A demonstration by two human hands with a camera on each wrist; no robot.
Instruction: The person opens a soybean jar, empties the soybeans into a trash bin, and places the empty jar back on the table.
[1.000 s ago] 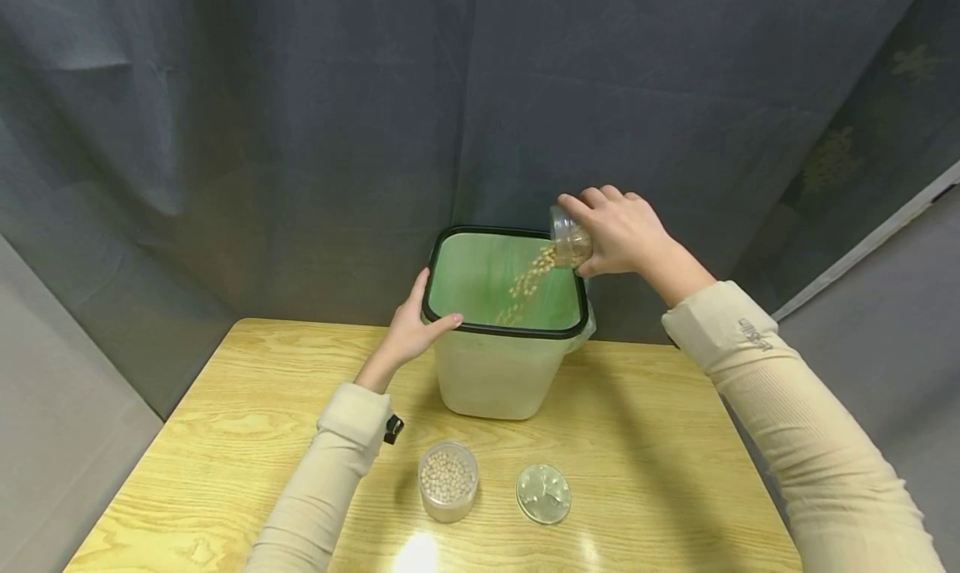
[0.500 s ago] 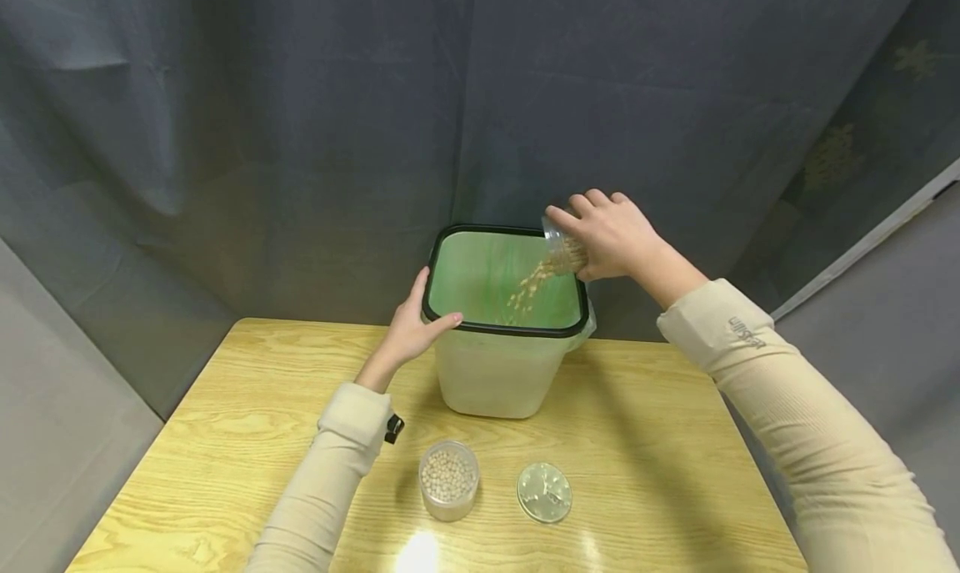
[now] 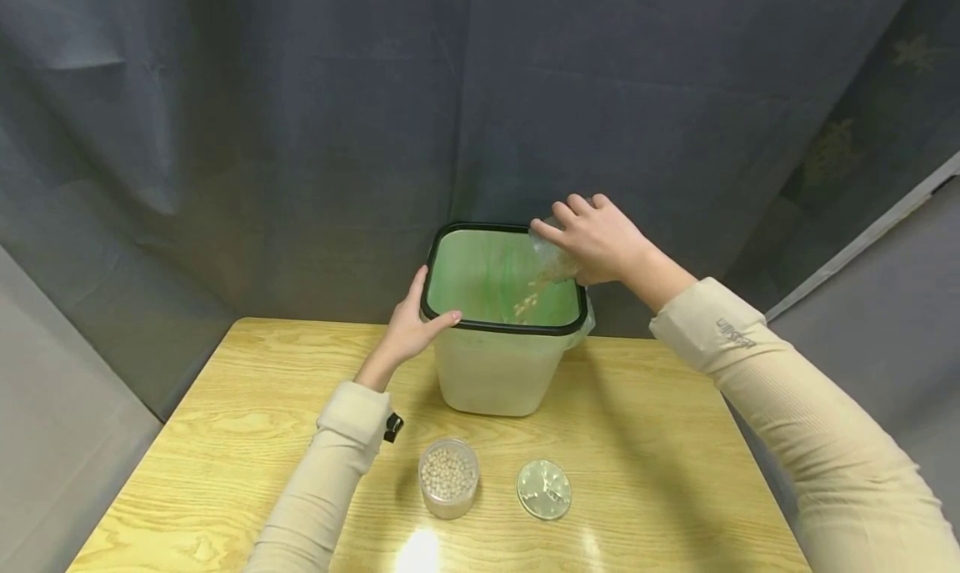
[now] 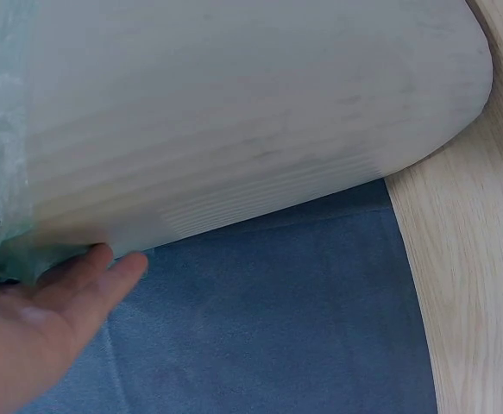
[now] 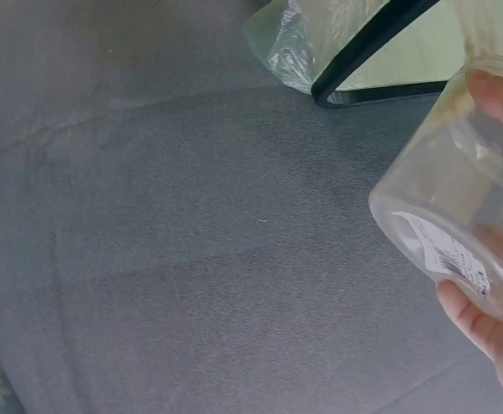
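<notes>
My right hand [image 3: 603, 241] grips a clear plastic jar [image 5: 419, 177], tilted mouth-down over the right side of a trash bin [image 3: 487, 381]. Pale beans [image 3: 528, 300] fall from the jar into the bin. In the right wrist view the jar's labelled base shows, and most of its body looks see-through. The bin is whitish with a black rim and a green bag [image 4: 1, 129] lining it. At the bin's near left corner my left hand [image 3: 407, 333] holds the rim, thumb over the front edge and fingers along the outer side.
A second clear jar [image 3: 447, 508] full of pale beans stands on the wooden table [image 3: 247, 406] in front of the bin. To its right lies a round clear lid [image 3: 543, 491]. A dark curtain [image 3: 337, 139] hangs close behind the bin.
My right hand has moved left and slightly down with the jar, tipping it further. The stream of beans has thinned. My left hand and the bin have hardly moved.
</notes>
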